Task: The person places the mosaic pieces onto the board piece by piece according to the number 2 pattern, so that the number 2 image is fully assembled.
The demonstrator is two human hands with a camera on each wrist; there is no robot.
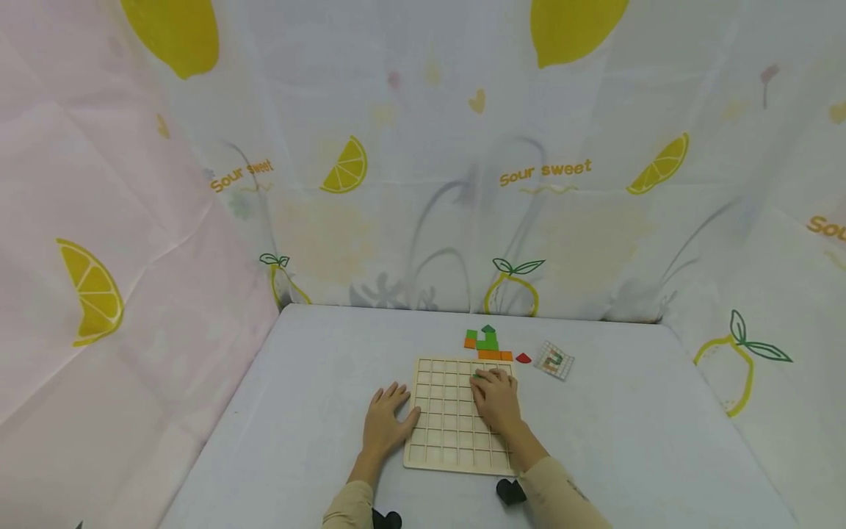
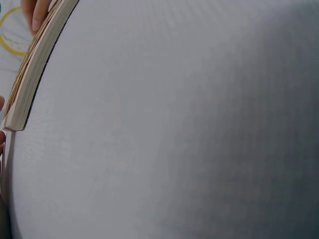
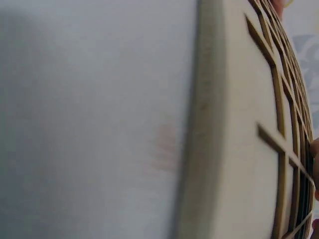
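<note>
A pale wooden grid board [image 1: 443, 420] lies flat on the white table. My left hand [image 1: 385, 424] is at the board's left edge, fingers fairly straight and thumb reaching the rim. Over the board's upper right cells, my right hand [image 1: 497, 400] has its fingers bent and pinches a small green piece [image 1: 476, 376], mostly hidden under the fingertips. In the left wrist view the board's side [image 2: 37, 69] shows at upper left, with fingers [image 2: 36, 15] above it. The right wrist view has the board's rim and raised grid [image 3: 244, 119] up close, and fingertips [image 3: 315, 154] at the right border.
Beyond the board's far edge lie several green pieces [image 1: 487, 342] and orange pieces [image 1: 492, 355]. A red piece [image 1: 523, 358] sits beside a gridded pattern card [image 1: 555, 361]. Black objects [image 1: 509, 491] show by both sleeves. Lemon-print cloth [image 1: 423, 220] surrounds the table.
</note>
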